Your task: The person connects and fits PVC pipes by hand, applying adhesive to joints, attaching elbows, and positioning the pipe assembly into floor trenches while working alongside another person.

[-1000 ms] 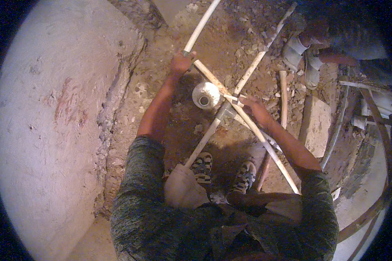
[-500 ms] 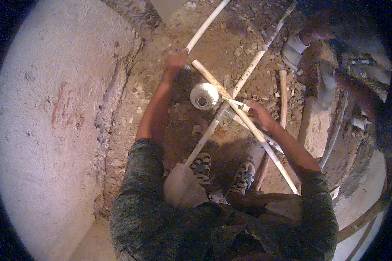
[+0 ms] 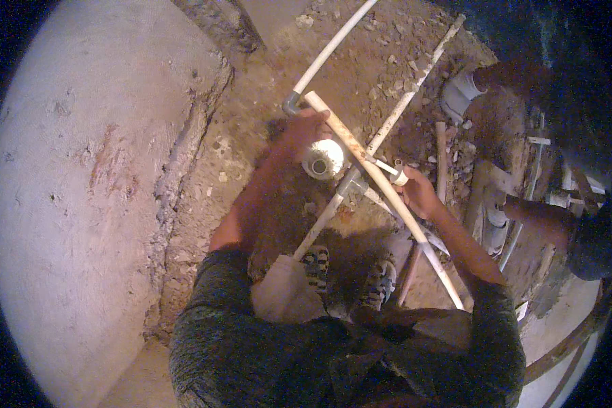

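Observation:
My left hand (image 3: 307,128) is smeared by motion beside the upper end of a long cream pipe (image 3: 350,139); whether its fingers grip the pipe I cannot tell. Just above that hand, a grey elbow fitting (image 3: 291,103) sits on the end of a white pipe (image 3: 333,44). My right hand (image 3: 418,194) is closed around a small white cylindrical piece (image 3: 399,177), with a thin white stem pointing left from it across the cream pipe. Under the crossing, a grey tee fitting (image 3: 351,182) joins the pipe run on the ground. A round white container (image 3: 323,160) with a ringed opening stands beside my left hand.
A rough plastered wall (image 3: 81,170) rises on the left. Rubble (image 3: 401,61) covers the dirt floor. At the right, another person's arm (image 3: 544,221) and shoe (image 3: 461,92) show among boards and pipes. A reddish pipe (image 3: 442,160) lies beyond my right hand.
My left hand has let go of the white pipe's elbow end and moved down and right to the cream pipe's upper end. The other person's arm has come lower.

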{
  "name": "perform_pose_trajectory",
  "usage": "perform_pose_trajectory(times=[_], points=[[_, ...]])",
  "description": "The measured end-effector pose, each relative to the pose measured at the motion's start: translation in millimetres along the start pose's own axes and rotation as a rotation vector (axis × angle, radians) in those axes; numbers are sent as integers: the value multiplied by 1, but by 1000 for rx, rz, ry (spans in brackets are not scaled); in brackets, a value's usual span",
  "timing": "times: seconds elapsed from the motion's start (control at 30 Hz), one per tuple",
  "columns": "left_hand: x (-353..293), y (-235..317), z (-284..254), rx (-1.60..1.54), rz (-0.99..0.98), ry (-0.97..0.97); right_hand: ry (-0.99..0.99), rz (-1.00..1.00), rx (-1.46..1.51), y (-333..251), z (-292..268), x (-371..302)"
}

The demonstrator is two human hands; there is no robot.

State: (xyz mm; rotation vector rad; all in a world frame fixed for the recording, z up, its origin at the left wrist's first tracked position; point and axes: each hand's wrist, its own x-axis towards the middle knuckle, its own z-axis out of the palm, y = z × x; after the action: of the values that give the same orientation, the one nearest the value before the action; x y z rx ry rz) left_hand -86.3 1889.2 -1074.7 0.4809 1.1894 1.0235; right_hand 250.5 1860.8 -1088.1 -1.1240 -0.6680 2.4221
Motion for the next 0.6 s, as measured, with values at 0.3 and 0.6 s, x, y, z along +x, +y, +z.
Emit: perform_pose_trajectory(times=[0.3, 0.6], points=[[-5, -16, 4, 393, 510, -281, 240, -318, -498, -103, 110, 6], [-28, -11, 18, 127, 346, -302, 349, -505, -1117, -122, 150, 63]])
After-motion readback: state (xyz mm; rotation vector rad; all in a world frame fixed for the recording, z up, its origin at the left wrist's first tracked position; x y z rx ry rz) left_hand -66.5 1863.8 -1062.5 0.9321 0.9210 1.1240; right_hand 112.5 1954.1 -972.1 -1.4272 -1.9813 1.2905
